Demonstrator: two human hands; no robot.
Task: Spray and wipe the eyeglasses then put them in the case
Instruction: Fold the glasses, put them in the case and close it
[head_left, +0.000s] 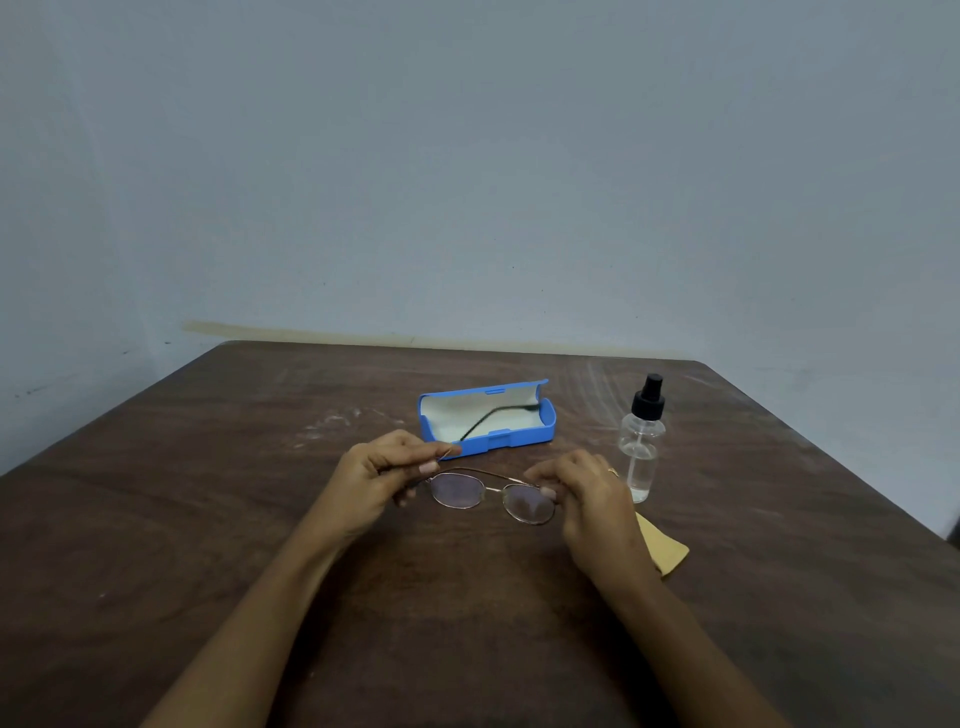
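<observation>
Thin gold wire-rimmed eyeglasses (493, 496) are mid-frame, pinched at both ends by the left hand (384, 478) and right hand (584, 493), just below the open blue plastic case (524, 434), so a careless squeeze could smudge a lens or bend a temple.

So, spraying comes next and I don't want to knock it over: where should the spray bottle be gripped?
Probably round the clear body of the spray bottle, just under the black pump top, coming in from its left, the side nearest the right hand. It stands upright and the body is round, so the hand can wrap it and the top stays free to press.
</observation>
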